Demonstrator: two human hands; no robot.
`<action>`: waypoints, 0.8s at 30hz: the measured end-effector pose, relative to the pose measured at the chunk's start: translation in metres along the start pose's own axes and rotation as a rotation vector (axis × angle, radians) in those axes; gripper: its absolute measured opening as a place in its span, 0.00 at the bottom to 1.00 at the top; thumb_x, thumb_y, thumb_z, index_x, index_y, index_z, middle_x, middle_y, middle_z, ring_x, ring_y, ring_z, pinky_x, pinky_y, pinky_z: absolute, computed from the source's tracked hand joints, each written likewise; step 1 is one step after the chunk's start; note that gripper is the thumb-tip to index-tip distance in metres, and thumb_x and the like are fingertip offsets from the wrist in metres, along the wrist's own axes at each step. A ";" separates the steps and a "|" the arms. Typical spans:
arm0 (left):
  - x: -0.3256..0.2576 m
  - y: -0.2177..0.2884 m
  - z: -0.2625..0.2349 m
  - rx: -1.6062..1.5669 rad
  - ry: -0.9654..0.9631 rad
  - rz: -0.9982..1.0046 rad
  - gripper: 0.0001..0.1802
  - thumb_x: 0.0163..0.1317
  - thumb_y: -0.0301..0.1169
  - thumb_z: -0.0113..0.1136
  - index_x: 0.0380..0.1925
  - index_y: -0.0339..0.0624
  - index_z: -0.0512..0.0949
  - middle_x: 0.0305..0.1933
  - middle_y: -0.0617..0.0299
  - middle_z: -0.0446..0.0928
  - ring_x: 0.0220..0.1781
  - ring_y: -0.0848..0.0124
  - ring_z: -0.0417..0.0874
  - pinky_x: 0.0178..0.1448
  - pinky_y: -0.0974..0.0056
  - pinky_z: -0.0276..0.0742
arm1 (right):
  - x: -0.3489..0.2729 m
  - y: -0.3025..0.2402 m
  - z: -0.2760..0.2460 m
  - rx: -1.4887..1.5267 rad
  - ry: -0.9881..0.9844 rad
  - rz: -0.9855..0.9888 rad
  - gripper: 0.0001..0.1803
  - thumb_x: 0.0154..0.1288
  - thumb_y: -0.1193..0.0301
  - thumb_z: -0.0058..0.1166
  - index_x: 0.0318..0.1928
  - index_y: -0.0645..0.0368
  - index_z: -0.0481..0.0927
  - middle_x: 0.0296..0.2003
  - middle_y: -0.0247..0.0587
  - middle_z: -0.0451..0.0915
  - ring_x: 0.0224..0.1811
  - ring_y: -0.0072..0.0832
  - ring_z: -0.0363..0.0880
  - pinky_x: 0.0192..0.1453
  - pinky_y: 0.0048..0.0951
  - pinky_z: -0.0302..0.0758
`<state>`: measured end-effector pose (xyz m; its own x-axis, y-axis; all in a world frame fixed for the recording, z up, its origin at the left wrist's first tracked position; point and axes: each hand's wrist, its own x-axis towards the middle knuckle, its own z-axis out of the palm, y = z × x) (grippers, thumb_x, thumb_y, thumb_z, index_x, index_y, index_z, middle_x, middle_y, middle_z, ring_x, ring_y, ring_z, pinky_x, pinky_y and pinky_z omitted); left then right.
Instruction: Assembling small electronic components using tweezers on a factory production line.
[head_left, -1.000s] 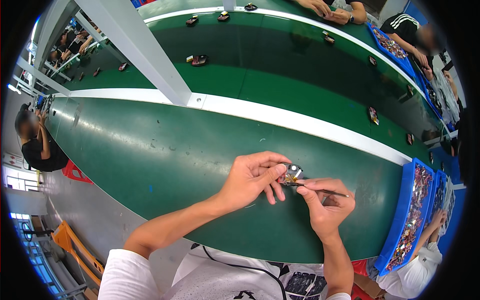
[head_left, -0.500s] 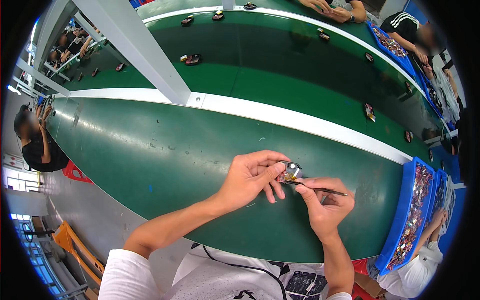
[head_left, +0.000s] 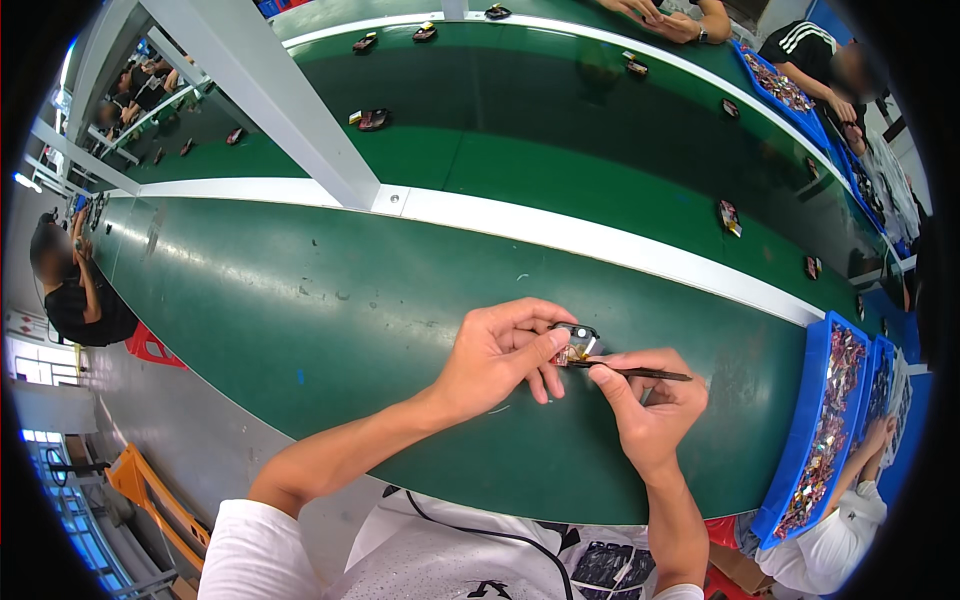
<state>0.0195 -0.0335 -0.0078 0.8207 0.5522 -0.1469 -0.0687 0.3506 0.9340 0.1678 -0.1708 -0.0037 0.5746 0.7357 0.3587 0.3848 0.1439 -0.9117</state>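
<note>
Your left hand (head_left: 495, 355) pinches a small dark part (head_left: 575, 340) between thumb and fingertips, holding it just above the green table (head_left: 300, 320). Your right hand (head_left: 650, 400) grips thin black tweezers (head_left: 630, 372) like a pen, fingers closed around the shaft, the tip touching the part's gold-coloured underside. Both hands meet over the near edge of the table. To your right, a blue tray (head_left: 812, 420) full of small shiny pieces sits at the table's end, with another person's hand near it. Beyond a white strip (head_left: 600, 245) runs a second green belt (head_left: 560, 130) carrying scattered small parts. More people work at its far side.
</note>
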 end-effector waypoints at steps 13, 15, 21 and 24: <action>0.003 0.002 -0.005 -0.040 0.004 -0.014 0.14 0.75 0.28 0.56 0.53 0.27 0.78 0.40 0.50 0.85 0.28 0.66 0.89 0.25 0.68 0.84 | 0.000 -0.002 0.004 -0.022 0.013 -0.076 0.09 0.54 0.81 0.74 0.33 0.63 0.86 0.32 0.40 0.90 0.13 0.09 0.64 0.19 0.16 0.58; 0.003 0.001 -0.004 -0.048 0.003 -0.015 0.15 0.75 0.28 0.56 0.53 0.26 0.78 0.40 0.50 0.85 0.28 0.66 0.89 0.25 0.68 0.84 | 0.001 -0.002 0.004 -0.037 0.005 -0.125 0.09 0.53 0.80 0.75 0.33 0.62 0.86 0.32 0.41 0.90 0.12 0.10 0.64 0.18 0.16 0.59; 0.002 -0.003 -0.004 -0.031 0.006 -0.019 0.14 0.75 0.28 0.57 0.53 0.26 0.78 0.41 0.50 0.85 0.28 0.67 0.88 0.26 0.68 0.84 | 0.000 0.002 0.005 -0.074 -0.024 -0.185 0.08 0.52 0.81 0.74 0.32 0.61 0.86 0.32 0.41 0.90 0.10 0.12 0.64 0.17 0.17 0.59; 0.001 -0.002 -0.004 -0.027 0.000 -0.022 0.15 0.75 0.28 0.56 0.53 0.26 0.78 0.41 0.50 0.85 0.28 0.67 0.88 0.27 0.68 0.85 | 0.000 0.002 0.005 -0.076 -0.034 -0.191 0.08 0.52 0.81 0.74 0.32 0.61 0.86 0.32 0.41 0.90 0.10 0.12 0.64 0.17 0.17 0.59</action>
<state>0.0182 -0.0304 -0.0116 0.8220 0.5443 -0.1675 -0.0657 0.3828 0.9215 0.1652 -0.1673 -0.0066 0.4617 0.7221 0.5151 0.5381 0.2336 -0.8099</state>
